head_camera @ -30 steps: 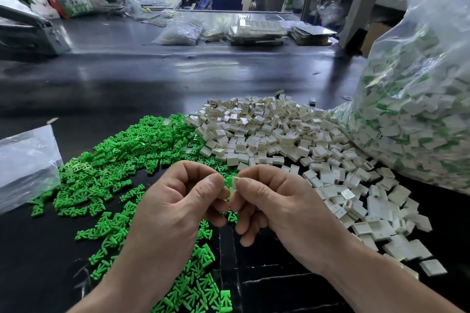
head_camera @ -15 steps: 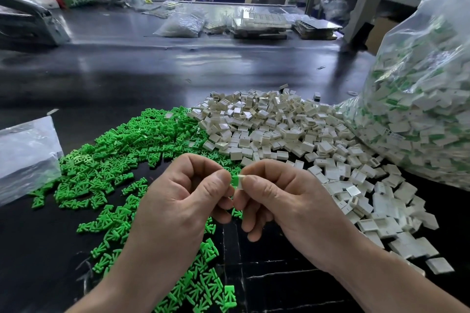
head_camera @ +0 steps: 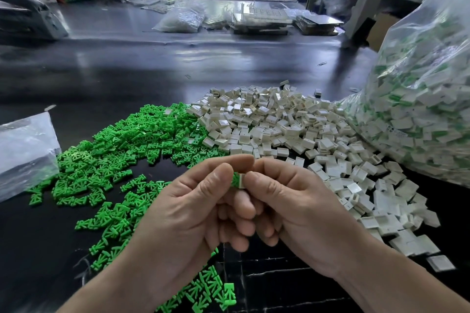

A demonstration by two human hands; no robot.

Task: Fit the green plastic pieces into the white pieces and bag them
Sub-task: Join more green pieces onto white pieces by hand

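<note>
My left hand (head_camera: 193, 213) pinches a small green piece (head_camera: 235, 180) between thumb and forefinger. My right hand (head_camera: 300, 213) pinches a white piece (head_camera: 243, 181) right against it, so the two parts meet between my fingertips. A spread of loose green pieces (head_camera: 122, 150) covers the black table to the left. A heap of white pieces (head_camera: 284, 129) lies in the middle and right. A big clear bag (head_camera: 422, 99) full of joined white-and-green pieces stands at the right.
A flat clear plastic bag (head_camera: 25, 150) lies at the left edge. Farther back on the dark table (head_camera: 157, 68) are a small bag of parts (head_camera: 180, 20), stacked trays (head_camera: 259, 20) and a grey machine (head_camera: 28, 18). A metal frame post (head_camera: 366, 0) rises at the back right.
The hands have stayed together in front of me, fingers shifting slightly as the green piece goes further into the white one. The view has tilted a little.
</note>
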